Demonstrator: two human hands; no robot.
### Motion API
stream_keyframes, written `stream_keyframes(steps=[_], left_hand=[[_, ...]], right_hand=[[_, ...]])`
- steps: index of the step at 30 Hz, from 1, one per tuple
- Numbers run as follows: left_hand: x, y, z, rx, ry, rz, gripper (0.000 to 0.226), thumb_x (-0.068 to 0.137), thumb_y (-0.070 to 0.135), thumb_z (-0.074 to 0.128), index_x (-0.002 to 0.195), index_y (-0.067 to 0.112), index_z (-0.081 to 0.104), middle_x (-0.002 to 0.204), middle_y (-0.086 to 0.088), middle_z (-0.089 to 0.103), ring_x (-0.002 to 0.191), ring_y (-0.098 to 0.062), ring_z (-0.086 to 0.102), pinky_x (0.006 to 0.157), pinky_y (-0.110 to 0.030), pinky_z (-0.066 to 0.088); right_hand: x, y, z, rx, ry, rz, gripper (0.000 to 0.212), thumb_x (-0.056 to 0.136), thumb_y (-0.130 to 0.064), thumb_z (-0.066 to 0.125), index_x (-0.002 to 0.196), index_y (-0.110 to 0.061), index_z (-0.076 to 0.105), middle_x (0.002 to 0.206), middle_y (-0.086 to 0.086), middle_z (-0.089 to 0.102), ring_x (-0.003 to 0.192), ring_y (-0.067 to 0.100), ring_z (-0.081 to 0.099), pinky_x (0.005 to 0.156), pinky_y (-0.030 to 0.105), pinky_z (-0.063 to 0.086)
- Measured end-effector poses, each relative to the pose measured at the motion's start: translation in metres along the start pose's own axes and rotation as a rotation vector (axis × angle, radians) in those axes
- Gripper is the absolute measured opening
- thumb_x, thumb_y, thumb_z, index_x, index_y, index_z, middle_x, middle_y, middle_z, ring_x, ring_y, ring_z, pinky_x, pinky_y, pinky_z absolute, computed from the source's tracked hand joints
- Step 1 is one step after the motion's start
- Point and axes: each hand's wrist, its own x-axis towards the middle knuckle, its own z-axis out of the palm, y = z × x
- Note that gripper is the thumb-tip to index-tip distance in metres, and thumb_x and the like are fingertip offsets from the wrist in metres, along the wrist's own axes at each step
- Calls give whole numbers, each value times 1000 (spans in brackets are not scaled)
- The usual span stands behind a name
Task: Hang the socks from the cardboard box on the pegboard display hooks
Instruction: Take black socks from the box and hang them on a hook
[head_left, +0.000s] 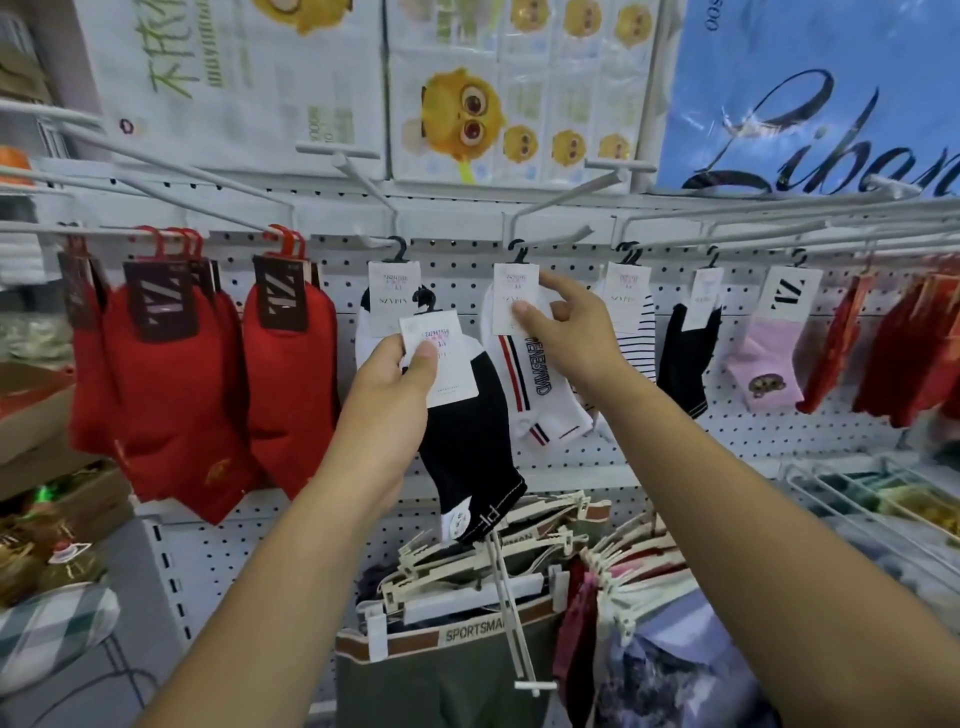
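A cardboard box (31, 410) shows at the left edge; its contents cannot be told. The black-and-white sock pair (467, 431), with a white header card and black hanger, is held up before the pegboard (457, 283). The left hand (395, 379) pinches its card. The right hand (566, 327) pinches the card of a hung white striped sock pair (535, 384).

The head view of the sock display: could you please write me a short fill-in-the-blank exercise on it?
1. The left hand pinches the card of a held sock that is white and ____.
2. The right hand holds the card of a white sock that hangs from a pegboard ____.
3. The far-left socks on the pegboard are all ____.
Missing words: black; hook; red.
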Motion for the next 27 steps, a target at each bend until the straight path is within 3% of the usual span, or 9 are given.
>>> stream_keyframes(steps=[2,4,8,11,16,21,24,27], left_hand=[[0,-3,1,-17,17,-22,19,107,30,49,110,37,66,104,24,75,103,4,68,99,-28,51],[-2,-6,1,-41,37,-50,20,107,31,49,110,37,68,110,16,76,110,-8,69,105,-40,51],[-7,-12,3,-46,40,-54,20,107,30,50,103,37,69,107,9,77,109,-16,70,106,-46,51],[-9,-13,10,-74,33,-50,16,104,31,56,100,37,70,101,10,78,103,-12,72,102,-42,53],[-22,-13,49,-90,4,0,10,98,26,66,105,19,68,91,3,80,89,-15,76,83,-36,59],[-34,-10,103,-106,-88,-31,12,95,24,70,102,15,71,88,1,80,80,-13,77,64,-22,57],[-37,-11,135,-36,-102,-15,18,93,31,71,96,13,74,85,2,80,80,-11,76,67,-22,58],[-36,-11,166,23,-41,-7,16,93,33,72,91,18,75,83,9,79,79,-5,75,72,-26,60]], right_hand=[[3,4,0,-37,-4,7,34,93,-32,68,126,-37,60,103,5,74,96,28,71,83,49,61],[1,6,1,-97,29,18,41,95,-34,65,134,-28,56,108,2,71,101,21,68,88,43,59],[-32,0,2,-117,232,-23,36,96,-35,64,129,-20,57,114,-4,63,105,9,60,91,27,51],[-70,-10,-3,-16,177,-4,22,97,-36,63,113,-21,65,106,-9,68,98,3,63,84,19,49],[-120,-15,-25,113,-6,75,25,96,-42,63,103,-21,74,97,-5,75,94,11,70,87,29,57],[-137,-6,-74,178,66,120,19,96,-30,66,95,-14,75,92,8,75,87,22,71,80,39,57],[-138,7,-106,184,103,138,20,97,-27,65,96,-9,74,97,18,73,89,27,71,85,48,56],[-134,19,-137,202,145,175,16,97,-25,64,99,-12,74,96,11,76,93,25,73,90,49,56]])
